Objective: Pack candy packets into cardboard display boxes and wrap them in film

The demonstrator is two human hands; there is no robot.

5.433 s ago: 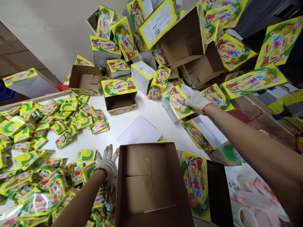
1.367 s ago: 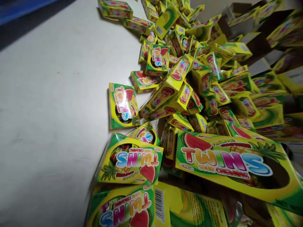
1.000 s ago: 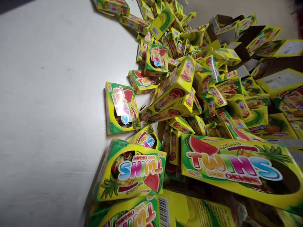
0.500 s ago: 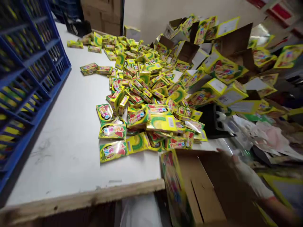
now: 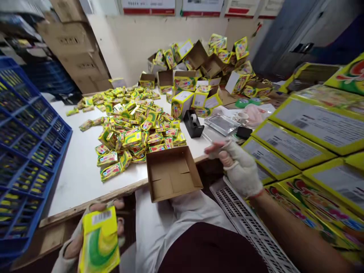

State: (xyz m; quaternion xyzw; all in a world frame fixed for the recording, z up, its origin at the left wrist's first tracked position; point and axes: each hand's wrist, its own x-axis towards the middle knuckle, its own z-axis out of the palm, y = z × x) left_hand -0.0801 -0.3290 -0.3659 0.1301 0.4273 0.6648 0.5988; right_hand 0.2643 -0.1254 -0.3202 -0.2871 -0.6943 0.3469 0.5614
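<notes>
In the lower left, my left hand (image 5: 72,246), in a white fingerless glove, is wrapped round a small yellow carton (image 5: 99,239) with a barcode and a green swirl. My right hand (image 5: 241,167), gloved the same way, hovers right of the open cardboard box with its fingers apart and nothing in them. That shallow brown box (image 5: 173,176) rests tilted at the table edge, above my lap, with no contents showing. Beyond it, a heap of small yellow-green fruit-print packs (image 5: 132,125) covers part of the white table (image 5: 76,167).
A blue crate (image 5: 36,151) of packs stands at left. Open display boxes (image 5: 182,100) are piled at the back. A black tape dispenser (image 5: 193,125) is right of the heap. Stacked yellow cartons (image 5: 298,140) rise at right beside a white perforated rack (image 5: 241,223).
My view has swung right and up. The brown box, earlier at the table corner beside my right hand, is now above my lap. My left hand has come into view holding the carton.
</notes>
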